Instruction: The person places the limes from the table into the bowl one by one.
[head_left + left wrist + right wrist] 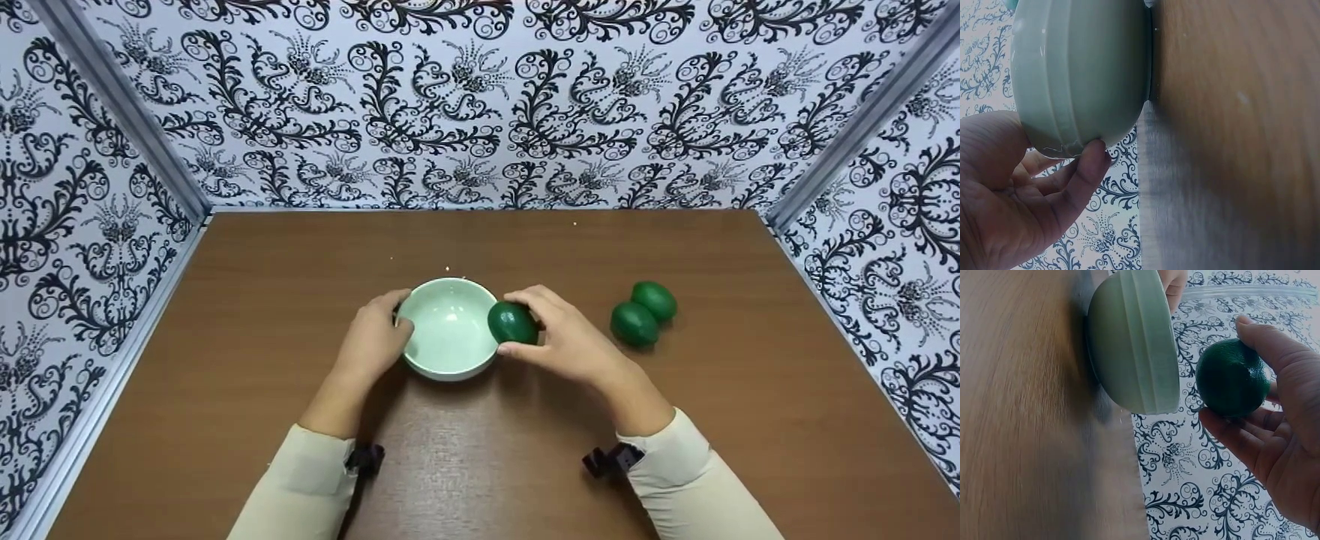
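Observation:
A pale green bowl (450, 330) stands on the table, its inside bare. My left hand (373, 334) grips the bowl's left side, thumb over the rim and fingers against the outer wall, as the left wrist view also shows. Between thumb and fingers, my right hand (562, 330) holds a dark green lime (513, 322) beside the bowl's right rim. In the right wrist view the lime (1232, 378) is raised off the table, at a small gap from the bowl (1134, 343). Two more limes, one nearer (634, 324) and one farther (654, 301), lie together to the right.
The brown wooden table (480, 465) carries the bowl and limes. White panels with black scrollwork (465, 105) enclose its back and sides, with metal posts (847, 112) at the corners. Tiny pale specks dot the tabletop behind the bowl.

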{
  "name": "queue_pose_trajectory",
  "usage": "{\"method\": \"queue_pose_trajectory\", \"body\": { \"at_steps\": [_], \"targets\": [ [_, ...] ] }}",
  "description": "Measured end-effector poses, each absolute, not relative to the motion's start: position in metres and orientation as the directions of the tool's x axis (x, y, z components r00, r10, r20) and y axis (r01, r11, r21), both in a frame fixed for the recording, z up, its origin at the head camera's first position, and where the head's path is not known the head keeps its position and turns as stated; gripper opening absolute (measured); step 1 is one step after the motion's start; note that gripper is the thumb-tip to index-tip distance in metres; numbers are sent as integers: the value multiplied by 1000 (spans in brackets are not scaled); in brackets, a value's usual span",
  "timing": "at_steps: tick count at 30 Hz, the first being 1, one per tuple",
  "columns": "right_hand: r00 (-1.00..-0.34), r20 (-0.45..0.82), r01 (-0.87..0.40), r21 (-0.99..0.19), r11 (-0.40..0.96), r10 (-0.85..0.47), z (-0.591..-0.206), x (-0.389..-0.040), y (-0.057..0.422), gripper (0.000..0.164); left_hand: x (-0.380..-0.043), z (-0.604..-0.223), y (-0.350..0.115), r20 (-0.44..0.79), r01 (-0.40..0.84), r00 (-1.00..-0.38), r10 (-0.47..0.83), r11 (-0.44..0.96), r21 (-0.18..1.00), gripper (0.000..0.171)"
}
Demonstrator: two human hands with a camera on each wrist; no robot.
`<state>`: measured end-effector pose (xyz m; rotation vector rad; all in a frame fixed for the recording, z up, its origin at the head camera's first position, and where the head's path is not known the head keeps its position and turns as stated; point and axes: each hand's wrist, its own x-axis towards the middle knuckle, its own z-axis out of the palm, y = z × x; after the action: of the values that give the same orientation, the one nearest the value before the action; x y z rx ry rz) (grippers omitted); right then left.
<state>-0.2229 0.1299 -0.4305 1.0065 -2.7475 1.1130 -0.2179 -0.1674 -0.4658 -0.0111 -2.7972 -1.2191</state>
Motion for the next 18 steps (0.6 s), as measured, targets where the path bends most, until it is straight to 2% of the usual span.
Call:
{"method": "queue_pose_trajectory", "body": {
  "at_steps": [18],
  "targets": [
    [-772, 221, -581, -625, 521, -595, -433, -220, 114, 69, -219, -467, -167, 71, 27, -997, -37, 678, 734, 53]
  ]
}}
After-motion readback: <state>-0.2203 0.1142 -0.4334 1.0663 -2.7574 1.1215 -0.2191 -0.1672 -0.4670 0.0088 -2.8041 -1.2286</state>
